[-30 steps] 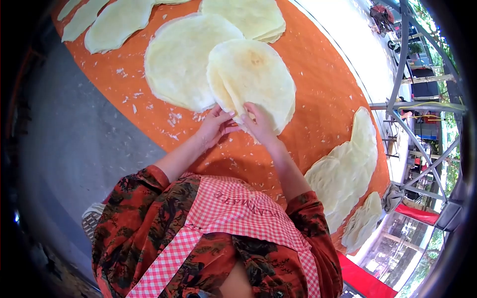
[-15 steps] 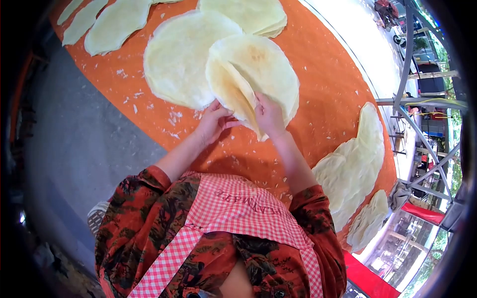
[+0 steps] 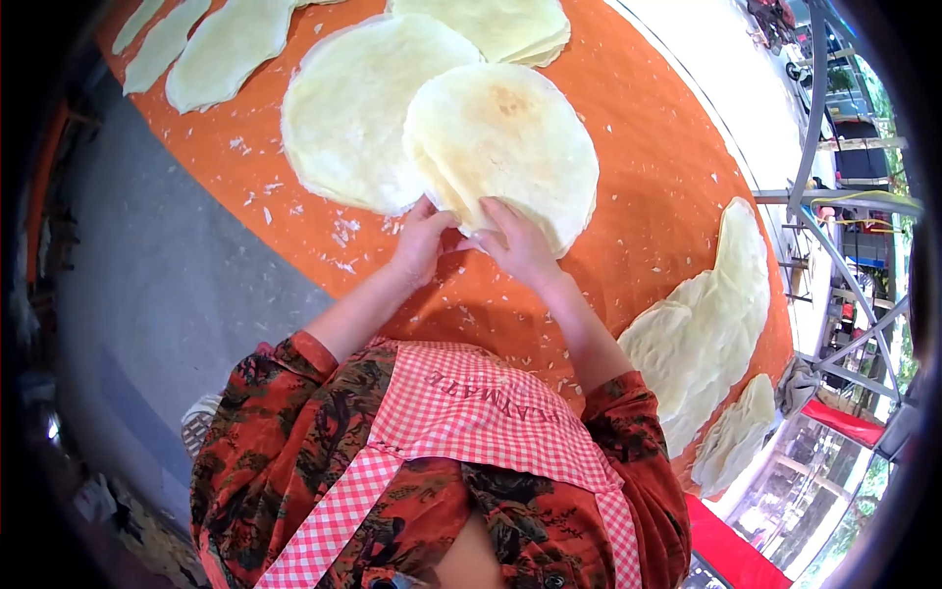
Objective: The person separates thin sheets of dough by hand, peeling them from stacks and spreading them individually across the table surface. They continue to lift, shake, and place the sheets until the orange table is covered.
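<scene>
A thin round flatbread (image 3: 510, 128) with a browned spot lies before me, overlapping a wider pale flatbread (image 3: 368, 108) to its left. Its lower left part shows a crease. My left hand (image 3: 424, 243) is closed on the near left edge of the browned flatbread, thumb and fingers pinching it. Close beside it, my right hand (image 3: 520, 245) grips the same near edge, with fingers on top of the sheet. The underside of the bread and the right thumb's exact hold are partly hidden.
The orange table (image 3: 653, 187) carries a flatbread stack (image 3: 491, 27) at the back and several long sheets at the far left. Folded sheets (image 3: 697, 334) lie at right, beside a smaller piece (image 3: 734, 437). White crumbs are scattered near the left edge. Metal framing (image 3: 854, 201) stands beyond.
The folded-over flap of the browned flatbread has come down nearly flat. My right hand has moved down toward the near edge, closer to my left hand, which stays about in place.
</scene>
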The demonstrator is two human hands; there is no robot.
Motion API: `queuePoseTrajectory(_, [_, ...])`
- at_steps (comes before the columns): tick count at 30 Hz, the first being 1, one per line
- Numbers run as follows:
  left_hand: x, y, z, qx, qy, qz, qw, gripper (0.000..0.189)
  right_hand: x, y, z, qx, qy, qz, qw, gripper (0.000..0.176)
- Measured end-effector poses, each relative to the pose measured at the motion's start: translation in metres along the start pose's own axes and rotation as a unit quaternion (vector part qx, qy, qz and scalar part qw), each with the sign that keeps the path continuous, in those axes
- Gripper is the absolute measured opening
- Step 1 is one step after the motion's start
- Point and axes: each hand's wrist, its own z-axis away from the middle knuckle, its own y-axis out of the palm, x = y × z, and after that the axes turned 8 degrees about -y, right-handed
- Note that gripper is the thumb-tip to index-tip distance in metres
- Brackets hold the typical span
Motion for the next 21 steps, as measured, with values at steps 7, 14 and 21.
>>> queuePoseTrajectory(7, [0.014, 0.000, -0.016, -0.124, 0.073, -0.099, 0.985, 0.038, 0.013, 0.011, -0.014, 0.018, 0.084, -0.029, 0.996, 0.063])
queuePoseTrajectory(14, [0.031, -0.023, -0.035, -0.113, 0.113, -0.145, 0.976, 0.031, 0.008, 0.018, -0.019, -0.014, 0.125, -0.035, 0.991, 0.027])
queuePoseTrajectory(21, [0.012, -0.008, -0.017, -0.131, 0.062, -0.103, 0.984, 0.040, -0.087, -0.122, -0.024, -0.182, 0.201, -0.088, 0.959, 0.011])
